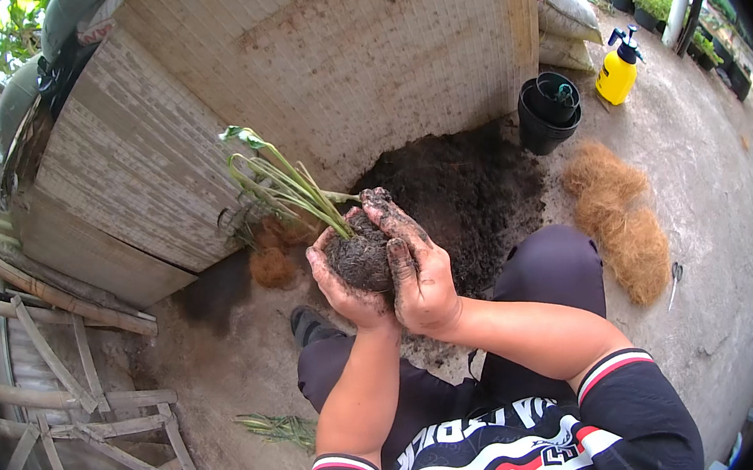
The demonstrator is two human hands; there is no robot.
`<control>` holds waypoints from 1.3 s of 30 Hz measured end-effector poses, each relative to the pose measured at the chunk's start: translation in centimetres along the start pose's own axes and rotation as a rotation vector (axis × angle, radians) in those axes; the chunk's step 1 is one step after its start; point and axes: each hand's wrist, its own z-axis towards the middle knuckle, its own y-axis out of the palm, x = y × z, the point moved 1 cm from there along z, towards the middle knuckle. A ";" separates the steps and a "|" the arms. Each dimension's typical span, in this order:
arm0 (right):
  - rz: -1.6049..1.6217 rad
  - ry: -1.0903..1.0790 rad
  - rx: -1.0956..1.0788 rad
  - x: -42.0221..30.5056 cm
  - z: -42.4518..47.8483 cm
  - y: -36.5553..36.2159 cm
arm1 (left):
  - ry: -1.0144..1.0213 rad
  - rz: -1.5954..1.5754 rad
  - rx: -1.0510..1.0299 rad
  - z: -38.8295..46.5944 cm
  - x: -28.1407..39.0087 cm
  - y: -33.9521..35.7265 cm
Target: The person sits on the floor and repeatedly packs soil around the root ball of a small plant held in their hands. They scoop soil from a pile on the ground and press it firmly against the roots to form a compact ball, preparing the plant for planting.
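Note:
Both hands cup a rounded ball of dark soil and roots [359, 256] between them. From it long green stems [296, 192] lean to the upper left, with a drooping leaf at the tip. My left hand [421, 265] presses on the right side of the ball, its fingers caked with soil. Under and around the left side is my right hand [348, 293], also soiled. Behind the hands a heap of dark soil [468, 191] spreads against a panel. Brown fibre balls [273, 266] lie on the ground beyond the stems.
Nested black pots [547, 124] and a yellow pump sprayer [617, 77] stand at the upper right. Loose brown fibre [620, 230] and scissors [676, 285] lie at the right. Cut leaves [280, 429] lie at lower left, near a wooden frame [112, 404].

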 end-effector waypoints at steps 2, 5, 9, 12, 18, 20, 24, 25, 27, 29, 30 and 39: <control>-0.015 0.001 -0.029 -0.3 0.2 -0.1 | -0.015 -0.038 -0.040 0.0 0.3 0.2; 0.024 -0.018 -0.135 -0.8 0.7 -0.3 | -0.055 -0.151 -0.082 0.2 1.2 0.4; 0.120 -0.030 -0.253 -1.7 1.5 -0.7 | -0.215 -0.396 -0.103 1.1 1.7 -0.9; 0.148 0.006 -0.173 -1.2 1.5 -1.0 | -0.271 -0.455 -0.266 1.6 1.7 -1.4; -0.083 -0.091 -0.270 -1.8 1.7 -1.3 | -0.386 -0.515 -0.150 2.2 1.4 -2.5; -0.145 -0.096 -0.311 -1.7 1.6 -1.3 | -0.393 -0.486 -0.212 2.3 1.0 -2.6; -0.214 -0.118 -0.388 -1.5 1.8 -1.2 | -0.433 -0.582 -0.325 2.2 1.2 -2.6; -0.218 -0.132 -0.392 -1.5 1.9 -1.2 | -0.446 -0.601 -0.316 2.2 1.1 -2.8; -0.225 -0.162 -0.402 -1.3 1.9 -1.2 | -0.458 -0.615 -0.316 2.4 1.0 -3.1; -0.210 -0.171 -0.376 -1.2 1.8 -0.9 | -0.460 -0.617 -0.318 2.5 0.9 -3.5; -0.205 -0.176 -0.363 -1.2 1.7 -0.8 | -0.458 -0.614 -0.320 2.6 0.8 -3.8; -0.208 -0.228 -0.270 0.1 0.8 -0.4 | -0.410 -0.565 -0.328 2.0 1.3 -2.6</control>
